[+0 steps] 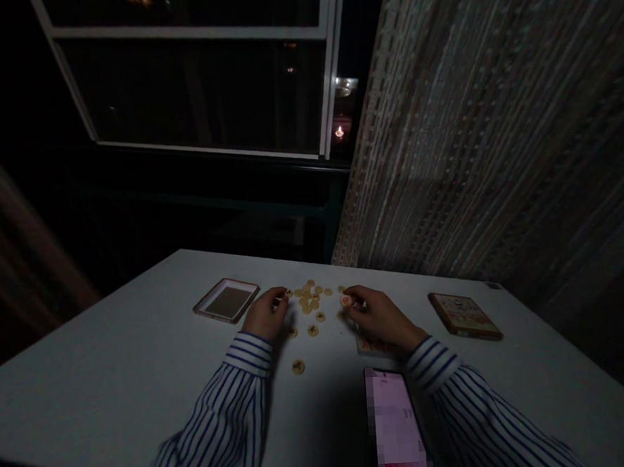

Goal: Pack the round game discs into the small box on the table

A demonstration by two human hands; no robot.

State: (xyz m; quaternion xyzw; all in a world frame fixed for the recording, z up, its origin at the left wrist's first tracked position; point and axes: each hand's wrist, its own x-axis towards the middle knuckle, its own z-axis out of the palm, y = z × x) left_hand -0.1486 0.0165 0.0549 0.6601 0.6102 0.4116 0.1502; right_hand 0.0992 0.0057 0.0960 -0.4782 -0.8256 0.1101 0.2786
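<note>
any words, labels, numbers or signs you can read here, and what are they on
None can be read for certain.
Red-marked xiangqi piece in the right hand: character too small.
Dark-marked xiangqi piece nearest the viewer: character too blurred.
Flat box at right: printed top, too dim.
Phone: screen blurred and partly pixelated.

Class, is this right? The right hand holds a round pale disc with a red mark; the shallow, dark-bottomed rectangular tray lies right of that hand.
Wrong side: the head view shows the shallow, dark-bottomed rectangular tray left of the left hand.
</note>
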